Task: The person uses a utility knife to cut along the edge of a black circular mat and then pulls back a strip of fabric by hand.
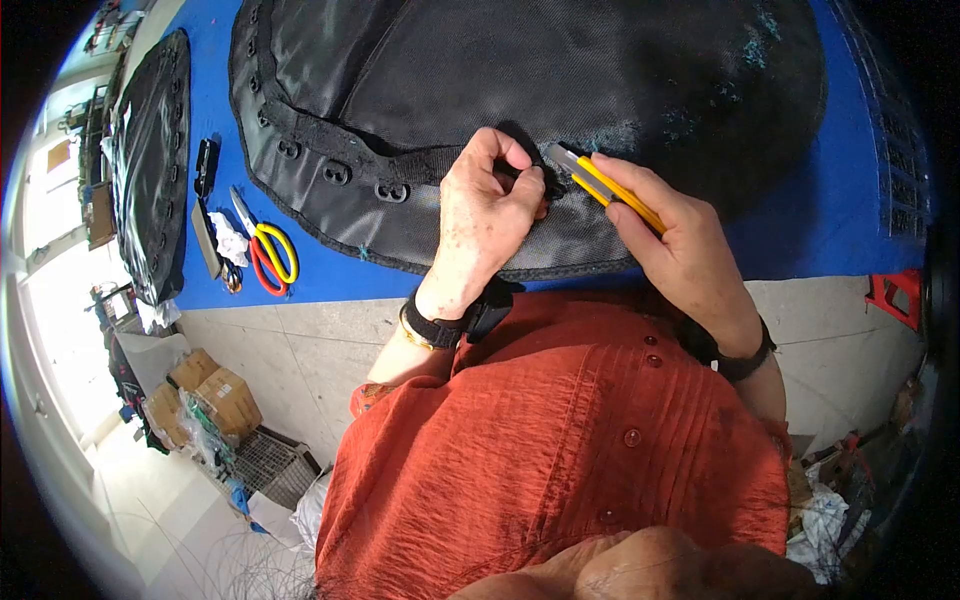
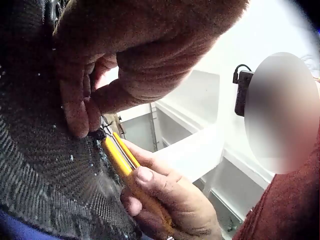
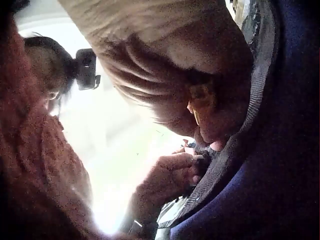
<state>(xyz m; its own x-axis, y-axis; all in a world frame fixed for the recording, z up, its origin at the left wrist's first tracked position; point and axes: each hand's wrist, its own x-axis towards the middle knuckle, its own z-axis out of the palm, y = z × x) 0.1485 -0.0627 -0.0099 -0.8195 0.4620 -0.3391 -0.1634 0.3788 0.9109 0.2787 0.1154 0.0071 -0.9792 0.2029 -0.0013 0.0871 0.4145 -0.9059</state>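
A large black mesh fabric piece (image 1: 480, 70) with a bound edge lies across the blue table. My left hand (image 1: 485, 205) pinches a small dark bit of it between thumb and fingertips, at the end of a black webbing strap (image 1: 415, 165); the fingers partly hide that bit. My right hand (image 1: 690, 240) grips a yellow box cutter (image 1: 640, 205), thumb along its side. Its metal tip points at the left fingertips, close over the fabric. In the left wrist view the box cutter (image 2: 118, 156) reaches right up to the pinched spot. Blue-green thread scraps (image 1: 610, 138) lie scattered beside it.
Black plastic buckles (image 1: 337, 173) line the strap's edge. To the left on the blue table (image 1: 330, 280) lie red-and-yellow-handled scissors (image 1: 268, 255), a crumpled white scrap (image 1: 228, 240) and a black tool (image 1: 206, 168). Another black panel (image 1: 152, 165) stands at the far left. Cardboard boxes (image 1: 225, 400) sit on the floor.
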